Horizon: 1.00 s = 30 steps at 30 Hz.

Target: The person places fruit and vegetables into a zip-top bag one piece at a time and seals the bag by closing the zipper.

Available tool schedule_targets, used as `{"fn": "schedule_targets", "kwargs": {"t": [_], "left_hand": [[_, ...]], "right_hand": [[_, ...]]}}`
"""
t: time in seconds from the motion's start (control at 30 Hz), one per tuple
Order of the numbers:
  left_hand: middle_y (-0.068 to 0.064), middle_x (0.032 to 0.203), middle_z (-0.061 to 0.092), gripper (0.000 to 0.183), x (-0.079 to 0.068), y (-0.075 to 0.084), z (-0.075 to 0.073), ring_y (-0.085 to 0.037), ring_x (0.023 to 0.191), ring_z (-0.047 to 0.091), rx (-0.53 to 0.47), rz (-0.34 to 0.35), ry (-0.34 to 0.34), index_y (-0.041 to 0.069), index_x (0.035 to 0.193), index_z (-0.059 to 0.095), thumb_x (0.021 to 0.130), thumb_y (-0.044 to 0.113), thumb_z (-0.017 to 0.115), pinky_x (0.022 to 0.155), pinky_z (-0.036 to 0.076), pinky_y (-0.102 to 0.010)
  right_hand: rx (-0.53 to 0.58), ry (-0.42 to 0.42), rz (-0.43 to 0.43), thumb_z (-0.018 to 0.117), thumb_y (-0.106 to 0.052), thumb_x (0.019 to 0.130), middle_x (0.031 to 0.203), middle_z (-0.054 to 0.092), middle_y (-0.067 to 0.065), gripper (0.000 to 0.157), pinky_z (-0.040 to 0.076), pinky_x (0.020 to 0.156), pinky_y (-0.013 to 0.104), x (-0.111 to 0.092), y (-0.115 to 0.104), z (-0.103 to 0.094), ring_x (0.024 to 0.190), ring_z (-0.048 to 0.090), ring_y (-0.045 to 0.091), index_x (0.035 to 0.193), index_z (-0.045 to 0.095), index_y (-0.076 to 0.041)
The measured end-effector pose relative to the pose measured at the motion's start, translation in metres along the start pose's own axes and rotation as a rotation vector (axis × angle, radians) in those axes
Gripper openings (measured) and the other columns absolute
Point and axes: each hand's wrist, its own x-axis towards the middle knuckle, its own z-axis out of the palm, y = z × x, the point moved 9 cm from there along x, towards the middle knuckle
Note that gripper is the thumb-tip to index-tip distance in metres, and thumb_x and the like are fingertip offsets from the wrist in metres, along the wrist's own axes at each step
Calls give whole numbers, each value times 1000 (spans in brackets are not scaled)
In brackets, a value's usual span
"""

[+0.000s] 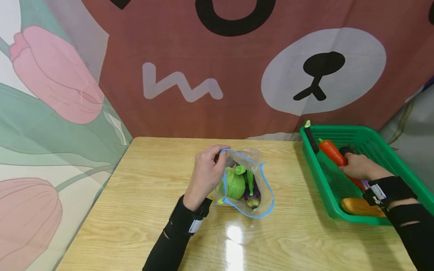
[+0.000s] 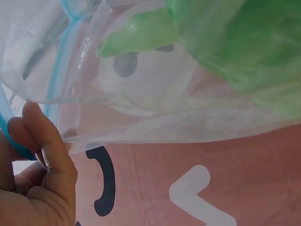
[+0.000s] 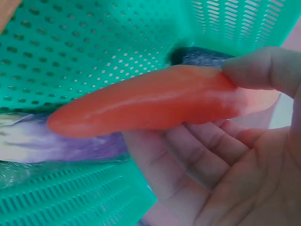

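With fingers and thumb, my left hand (image 1: 208, 173) pinches the rim of a clear zip bag (image 1: 271, 192) edged in blue. The bag stands open on the table. Inside are a green cabbage (image 1: 234, 185), a dark purple eggplant (image 1: 252, 199) and a slim green vegetable (image 1: 250, 180). Over the green basket (image 1: 315, 180), my right hand (image 1: 362, 167) grips a long red pepper (image 1: 331, 151). The right wrist view shows the thumb on top of the red pepper (image 3: 146, 103) and the fingers beneath it. A purple eggplant (image 3: 94, 143) lies behind its tip.
A dark, green-tipped vegetable (image 1: 310, 137) leans on the basket's far left corner. An orange-yellow vegetable (image 1: 361, 207) lies at the basket's near end. Another dark vegetable (image 1: 346, 150) is beside my right hand. A printed cloth (image 1: 179, 116) hangs behind the wooden table (image 1: 135, 210).
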Motion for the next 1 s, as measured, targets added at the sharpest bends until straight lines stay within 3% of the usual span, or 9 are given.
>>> {"fn": "schedule_targets", "kwargs": {"t": [0.37,0.63,1.0], "left_hand": [[1,70,55,23,2,2,0,-8,54,42,7,11,6,3,102,71,93,4,51,49,35,-23],[1,71,56,22,3,2,1,-8,55,44,7,13,7,4,102,72,93,3,52,51,37,-23],[2,70,55,21,2,1,3,-8,54,43,-2,8,-3,4,102,71,93,3,52,50,36,-23]], "right_hand": [[-14,88,-51,55,-19,92,72,49,11,42,38,51,34,-16,-28,-7,56,47,20,114,38,13],[-4,137,-113,54,-17,91,75,52,12,50,38,44,33,-34,-73,-15,49,45,18,124,33,15],[-23,162,-196,53,-13,90,79,55,11,47,37,43,31,-56,-128,-16,47,44,15,126,36,11]]}}
